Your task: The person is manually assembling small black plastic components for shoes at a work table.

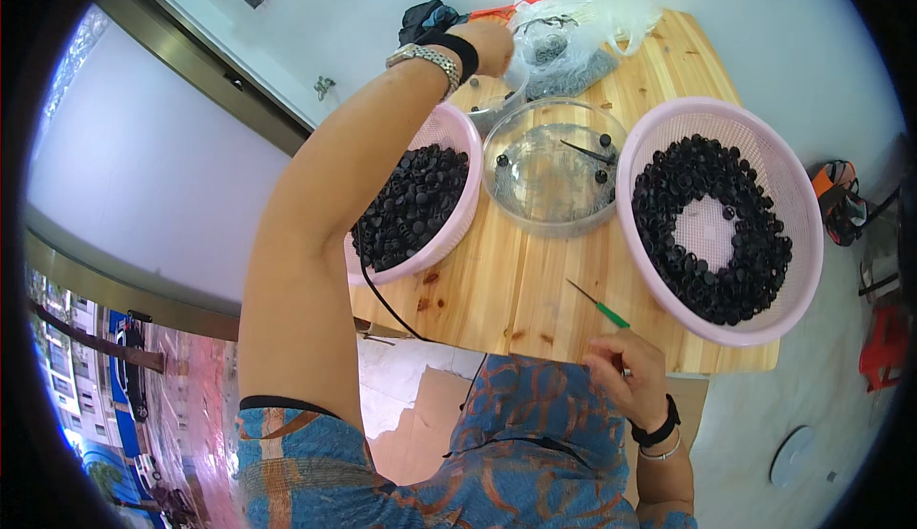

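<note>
Right hand (626, 373) sits at the near table edge (535, 343), fingers curled on something small, can't tell what; green-handled pick (599, 306) lies just beyond on bare wood. Left hand (489, 44) reaches far over the pink basket (457, 128) of black caps, grip hidden

The left hand (487, 44) reaches to the far end of the table (535, 290); its fingers are turned away, so what they hold, if anything, cannot be told. Just beyond them, the contents of the clear bag (573, 37) are a dark blur. The forearm hides part of the left basket (457, 133) and a small tub (492, 99) under the wrist. The right hand (626, 371) curls at the near edge; its fingertips hide what they pinch. The black pieces (712, 223) are too small to make out.
</note>
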Action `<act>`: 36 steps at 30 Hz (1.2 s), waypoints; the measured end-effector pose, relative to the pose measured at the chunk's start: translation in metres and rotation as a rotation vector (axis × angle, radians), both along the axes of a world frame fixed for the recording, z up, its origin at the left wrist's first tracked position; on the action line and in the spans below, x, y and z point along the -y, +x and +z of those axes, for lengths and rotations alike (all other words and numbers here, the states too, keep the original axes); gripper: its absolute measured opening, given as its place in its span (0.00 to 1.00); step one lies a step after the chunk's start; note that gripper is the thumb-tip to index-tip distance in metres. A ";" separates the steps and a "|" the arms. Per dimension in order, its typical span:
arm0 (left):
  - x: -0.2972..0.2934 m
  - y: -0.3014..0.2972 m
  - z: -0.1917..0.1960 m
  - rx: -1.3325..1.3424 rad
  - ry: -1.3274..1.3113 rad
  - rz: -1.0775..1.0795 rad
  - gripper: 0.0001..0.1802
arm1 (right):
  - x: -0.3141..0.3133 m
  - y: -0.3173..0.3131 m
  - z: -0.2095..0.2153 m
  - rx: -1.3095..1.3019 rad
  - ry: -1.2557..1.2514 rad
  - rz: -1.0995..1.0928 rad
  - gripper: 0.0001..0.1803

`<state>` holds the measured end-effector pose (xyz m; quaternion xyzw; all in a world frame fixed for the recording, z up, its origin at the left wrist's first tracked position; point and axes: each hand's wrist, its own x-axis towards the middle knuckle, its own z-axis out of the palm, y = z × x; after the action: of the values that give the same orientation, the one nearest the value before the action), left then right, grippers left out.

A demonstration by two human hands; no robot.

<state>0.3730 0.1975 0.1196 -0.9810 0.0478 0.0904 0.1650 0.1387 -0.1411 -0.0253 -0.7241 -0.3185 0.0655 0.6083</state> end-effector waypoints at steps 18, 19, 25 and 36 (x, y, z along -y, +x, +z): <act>-0.025 0.022 -0.071 -0.329 0.245 0.144 0.08 | 0.001 0.011 -0.001 0.140 -0.106 0.137 0.13; -0.026 0.025 -0.072 -0.330 0.239 0.171 0.08 | 0.001 0.011 -0.001 0.147 -0.105 0.132 0.13; -0.040 0.033 -0.066 -0.208 0.064 0.169 0.11 | 0.000 0.014 0.004 0.158 -0.118 0.149 0.11; 0.025 -0.112 0.021 -0.044 -1.499 0.035 0.14 | 0.000 -0.008 0.014 -0.168 0.038 -0.002 0.07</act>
<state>0.2609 0.1725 0.1407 -0.8291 0.0842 0.0558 -0.5499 0.1302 -0.1415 -0.0111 -0.7047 -0.2670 0.1195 0.6465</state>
